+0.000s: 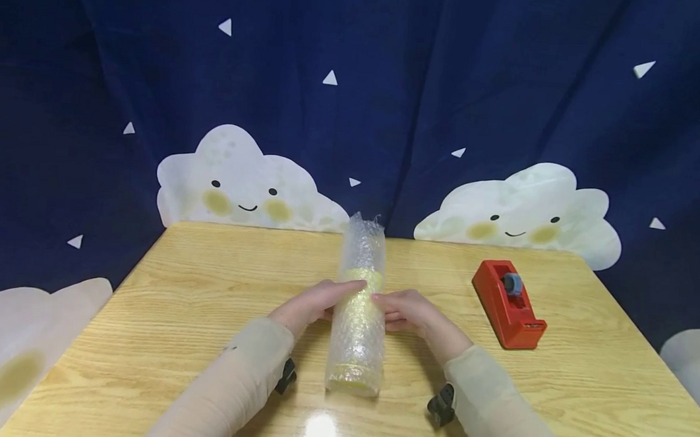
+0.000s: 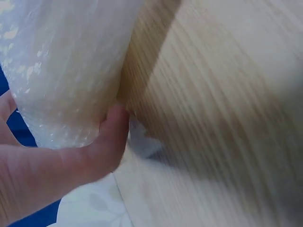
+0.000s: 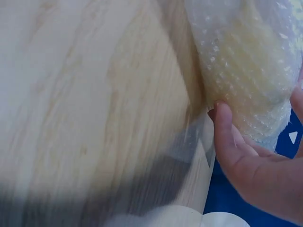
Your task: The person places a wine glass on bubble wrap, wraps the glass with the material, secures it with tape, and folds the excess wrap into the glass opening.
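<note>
A long yellow cylinder rolled in clear bubble wrap [image 1: 357, 338] lies on the table, pointing away from me. The wrap reaches past the yellow part at the far end, where its edge is ragged. My left hand [image 1: 316, 302] grips the roll from the left, its thumb on top and its fingers low on the side. From the right, my right hand [image 1: 407, 310] holds it in the same way. Both wrist views show the bubble wrap [image 2: 66, 66] between thumb and fingers, the right hand [image 3: 251, 161] with its fingertips near the tabletop. What the wrap encloses is blurred.
To the right on the wooden table [image 1: 222, 271] stands a red tape dispenser [image 1: 508, 306] with a small blue-grey tape roll. Behind the table hangs a dark blue curtain [image 1: 380, 101] with clouds and white triangles. Each wrist wears a small black device.
</note>
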The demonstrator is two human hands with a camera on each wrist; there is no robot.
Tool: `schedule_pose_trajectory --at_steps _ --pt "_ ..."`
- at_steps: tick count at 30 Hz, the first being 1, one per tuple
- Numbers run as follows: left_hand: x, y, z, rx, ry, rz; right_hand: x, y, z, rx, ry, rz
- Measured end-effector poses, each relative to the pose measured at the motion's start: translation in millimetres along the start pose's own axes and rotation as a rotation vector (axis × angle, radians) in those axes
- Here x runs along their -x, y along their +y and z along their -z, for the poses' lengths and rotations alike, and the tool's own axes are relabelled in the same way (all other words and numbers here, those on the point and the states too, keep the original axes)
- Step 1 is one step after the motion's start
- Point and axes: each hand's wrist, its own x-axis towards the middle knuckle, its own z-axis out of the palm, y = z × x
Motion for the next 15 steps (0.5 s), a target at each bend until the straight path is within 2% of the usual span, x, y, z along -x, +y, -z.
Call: schedule_pose_trajectory --at_steps 4,9,13,15 --pt "0.3 3.0 -2.4 -0.041 0.023 0.007 1.5 -1 5 0.006 -0.004 0.003" --pt "-1.3 5.6 -3.6 -0.042 0.012 0.008 2.4 0 7 0.009 -0.016 0.003" --pt "-0.9 7.0 -4.2 -0.062 0.007 0.002 5.0 1 9 0.064 -0.023 0.027" --pt "-1.8 6.6 -5.3 -0.042 0.008 0.006 7.5 2 12 0.109 -0.042 0.047"
